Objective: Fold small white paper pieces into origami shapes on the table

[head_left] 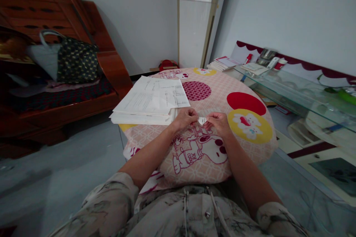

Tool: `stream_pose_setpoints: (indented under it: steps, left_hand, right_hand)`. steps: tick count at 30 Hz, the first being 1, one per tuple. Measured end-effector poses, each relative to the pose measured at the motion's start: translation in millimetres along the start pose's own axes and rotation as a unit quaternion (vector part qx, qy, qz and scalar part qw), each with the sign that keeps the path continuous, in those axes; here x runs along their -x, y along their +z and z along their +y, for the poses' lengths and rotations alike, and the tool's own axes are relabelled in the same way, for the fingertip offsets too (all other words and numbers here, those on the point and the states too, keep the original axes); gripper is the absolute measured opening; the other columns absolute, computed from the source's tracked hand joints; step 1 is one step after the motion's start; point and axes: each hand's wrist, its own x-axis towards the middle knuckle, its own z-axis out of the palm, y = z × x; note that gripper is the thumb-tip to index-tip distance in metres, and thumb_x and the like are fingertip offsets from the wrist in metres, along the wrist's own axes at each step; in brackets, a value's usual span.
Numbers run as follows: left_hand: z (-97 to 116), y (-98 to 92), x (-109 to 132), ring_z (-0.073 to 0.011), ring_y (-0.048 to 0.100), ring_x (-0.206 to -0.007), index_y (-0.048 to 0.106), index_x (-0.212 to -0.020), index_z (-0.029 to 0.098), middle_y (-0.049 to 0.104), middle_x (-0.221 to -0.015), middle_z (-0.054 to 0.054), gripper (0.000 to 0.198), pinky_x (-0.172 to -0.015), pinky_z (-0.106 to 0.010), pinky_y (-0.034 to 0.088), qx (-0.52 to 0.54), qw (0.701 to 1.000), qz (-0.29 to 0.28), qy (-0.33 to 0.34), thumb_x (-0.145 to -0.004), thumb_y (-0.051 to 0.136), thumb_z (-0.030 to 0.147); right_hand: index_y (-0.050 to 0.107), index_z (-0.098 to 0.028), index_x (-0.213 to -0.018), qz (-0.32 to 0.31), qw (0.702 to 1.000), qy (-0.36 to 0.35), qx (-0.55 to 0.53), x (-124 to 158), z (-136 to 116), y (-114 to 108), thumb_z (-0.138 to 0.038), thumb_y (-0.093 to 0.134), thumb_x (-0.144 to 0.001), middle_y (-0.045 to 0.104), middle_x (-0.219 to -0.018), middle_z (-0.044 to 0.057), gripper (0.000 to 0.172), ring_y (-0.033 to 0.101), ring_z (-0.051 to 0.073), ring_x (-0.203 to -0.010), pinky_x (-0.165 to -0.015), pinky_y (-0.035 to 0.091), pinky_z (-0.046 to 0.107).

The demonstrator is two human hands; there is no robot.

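A small folded white paper piece [202, 120] is pinched between both hands over the pink cartoon-print cushion [236, 144]. My left hand [185, 117] grips its left side with curled fingers. My right hand [219, 122] grips its right side, fingers closed. Both forearms rest on the cushion, which lies across my lap. Just left of my left hand sits a stack of printed white paper sheets [151, 102] on the cushion's far left part.
A glass-topped table [292, 92] with books, a cup and small items runs along the right. A red wooden bench [55, 92] with a dark patterned bag [76, 61] stands at left. A white standing air conditioner [194, 18] is at the back. Grey floor lies at lower left.
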Motion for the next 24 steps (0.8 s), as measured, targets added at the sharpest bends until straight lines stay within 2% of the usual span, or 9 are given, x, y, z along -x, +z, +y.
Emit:
stream_pose_setpoints:
  steps: [8, 13, 17, 20, 24]
  left_hand:
    - [3, 0.5, 0, -0.0061, 0.046, -0.036, 0.055, -0.058, 0.014, 0.053, -0.044, 0.003, 0.016, -0.037, -0.017, 0.033, 0.010, 1.000, 0.002, -0.006, -0.068, 0.068, 0.016]
    - [5, -0.2, 1, -0.0061, 0.048, -0.037, 0.056, -0.061, 0.013, 0.055, -0.046, 0.003, 0.016, -0.039, -0.017, 0.037, 0.030, 0.999, -0.014, -0.028, -0.070, 0.069, 0.017]
    - [4, -3.0, -1, -0.0055, 0.048, -0.036, 0.055, -0.060, 0.013, 0.054, -0.045, 0.003, 0.018, -0.039, -0.016, 0.037, 0.044, 0.998, -0.006, -0.033, -0.071, 0.069, 0.015]
    - [0, -3.0, -3, -0.0053, 0.048, -0.036, 0.055, -0.059, 0.013, 0.054, -0.045, 0.003, 0.020, -0.039, -0.015, 0.037, 0.045, 0.999, 0.005, -0.021, -0.073, 0.068, 0.014]
    - [-5, 1.4, -5, -0.0064, 0.051, -0.038, 0.058, -0.063, 0.012, 0.057, -0.047, 0.002, 0.017, -0.041, -0.017, 0.043, 0.066, 0.997, -0.016, -0.035, -0.074, 0.070, 0.016]
  right_hand:
    - [0.065, -0.016, -0.069, 0.022, 0.999, -0.011, -0.023, 0, 0, -3, -0.033, 0.072, -0.061, 0.068, -0.051, 0.003, 0.019, 0.060, 0.016, -0.037, -0.038, 0.052, 0.025]
    - [0.064, -0.017, -0.069, 0.020, 0.999, -0.026, -0.017, 1, 1, -6, -0.032, 0.069, -0.065, 0.063, -0.046, 0.000, 0.016, 0.056, 0.014, -0.034, -0.034, 0.047, 0.023]
    - [0.067, -0.017, -0.074, -0.001, 0.998, -0.025, -0.049, 0, 0, -7, -0.039, 0.072, -0.070, 0.070, -0.057, 0.004, 0.023, 0.064, 0.017, -0.045, -0.045, 0.055, 0.027]
    - [0.071, -0.017, -0.080, -0.020, 0.998, -0.013, -0.054, -2, 0, -3, -0.044, 0.078, -0.065, 0.073, -0.067, 0.005, 0.032, 0.069, 0.019, -0.056, -0.056, 0.059, 0.030]
    - [0.072, -0.016, -0.074, -0.015, 1.000, -0.011, -0.006, -2, 1, 4, -0.042, 0.084, -0.058, 0.068, -0.057, 0.002, 0.033, 0.062, 0.015, -0.047, -0.048, 0.053, 0.027]
